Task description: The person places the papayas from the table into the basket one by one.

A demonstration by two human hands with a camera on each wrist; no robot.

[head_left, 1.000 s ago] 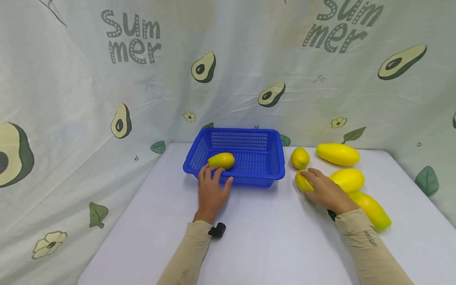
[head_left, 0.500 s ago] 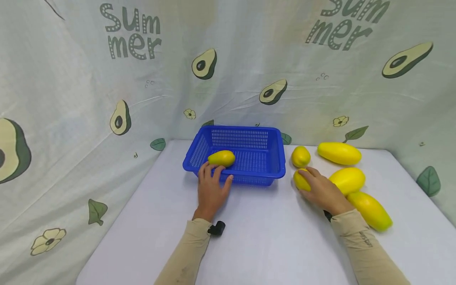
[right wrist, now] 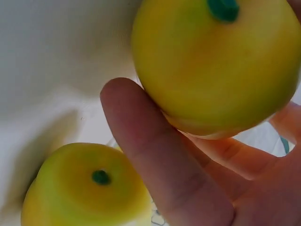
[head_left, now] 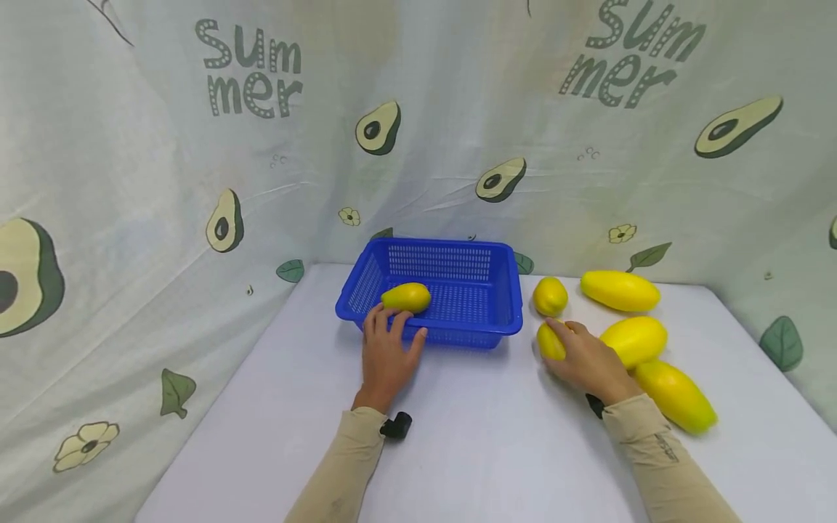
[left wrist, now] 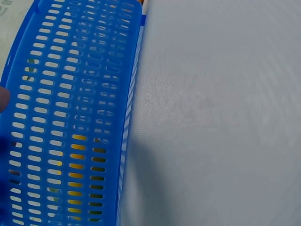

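— Avocado-print cloth (head_left: 425, 65) hangs behind a white table (head_left: 477, 436) as a person in beige sleeves (head_left: 340, 461) works with both bare hands. What is held?

— One small yellow fruit (head_left: 551, 343), pinched between the thumb and fingers of the right hand (head_left: 588, 365), to the right of a blue basket (head_left: 439, 261) and apart from it.

— Which way does it lie?

— At the fingertips, on the basket side of the palm. The right wrist view shows its green-stemmed end toward the camera; its long axis is hard to tell, with the hand covering much of it from above. Whether it rests on the table or is just clear of it, I cannot say.

— And the other hand?

— Nearer the basket: the left hand (head_left: 388, 363) lies with fingers spread over the near rim, toward its left end.

— Anything inside?

— A single pear-shaped fruit (head_left: 407, 298), lying roughly lengthwise along the near side, its narrow end to the left, just beyond the left fingertips. Its yellow shows through the slots in the left wrist view.

— What remains on the table?

— Another small fruit (head_left: 550, 296) just beyond the held one, then a far long fruit (head_left: 620, 290), a middle long fruit (head_left: 634, 341) and a near long fruit (head_left: 676, 396) to the right.
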